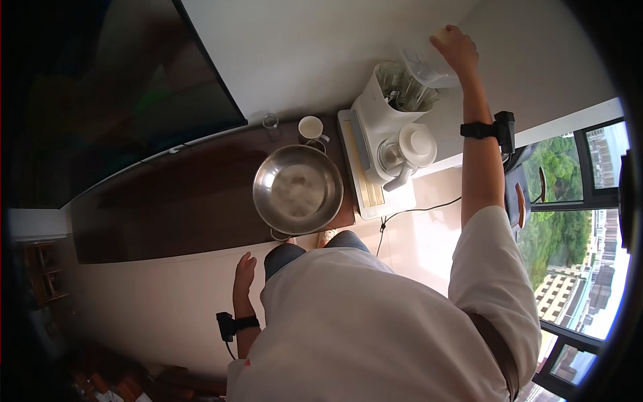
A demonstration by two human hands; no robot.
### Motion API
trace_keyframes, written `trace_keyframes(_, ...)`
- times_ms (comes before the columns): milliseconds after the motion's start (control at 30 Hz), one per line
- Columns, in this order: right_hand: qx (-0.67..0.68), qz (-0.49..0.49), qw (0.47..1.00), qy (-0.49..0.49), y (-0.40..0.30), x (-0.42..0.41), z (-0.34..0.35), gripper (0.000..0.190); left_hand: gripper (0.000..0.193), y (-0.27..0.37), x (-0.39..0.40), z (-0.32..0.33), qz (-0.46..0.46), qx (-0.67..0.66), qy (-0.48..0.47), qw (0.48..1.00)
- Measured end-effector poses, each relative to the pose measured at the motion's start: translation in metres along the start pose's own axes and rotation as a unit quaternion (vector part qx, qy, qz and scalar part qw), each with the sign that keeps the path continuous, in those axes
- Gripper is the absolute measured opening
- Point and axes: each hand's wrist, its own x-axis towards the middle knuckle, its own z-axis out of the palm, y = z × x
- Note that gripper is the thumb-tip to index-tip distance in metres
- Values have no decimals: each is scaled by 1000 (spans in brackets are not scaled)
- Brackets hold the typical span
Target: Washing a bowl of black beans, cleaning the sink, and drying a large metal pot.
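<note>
My right hand (456,50) is raised at the upper right and grips a clear plastic lid (427,75), tilted up over a white bin (369,95). Several clear drinking glasses (404,90) stand inside that bin. In front of the bin is a lidded glass kettle (417,143) with a white handle. Low on the left, my left hand (245,271) hangs beside my leg, holding nothing, its fingers loosely bent. Before me a wide stainless-steel pan (298,191) with loop handles rests on the dark cabinet top (201,196).
Behind the pan are a white mug (310,128) and a small clear glass (270,121). A large dark television screen (125,100) borders the cabinet. A black cable (422,206) runs across the floor near the white appliance stand (397,203). Windows (562,226) lie on the right.
</note>
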Motion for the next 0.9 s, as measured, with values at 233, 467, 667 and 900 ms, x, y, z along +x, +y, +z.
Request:
trace_keyframes(233,207,-255,944,-22,-161,-157,-84,72,61,223,-75,-8,478,146,224,837)
trace_keyframes(467,416,-251,830,-272,-273,-280,-15,100,96,276,-83,-17,549,359,136,742)
trace_keyframes(667,420,-187,823,-334,-325,-322,27,106,105,231,-34,-28,510,316,116,792)
trace_keyframes(900,476,-206,693,-501,-356,-328,83,100,97,191,17,-28,454,295,224,810)
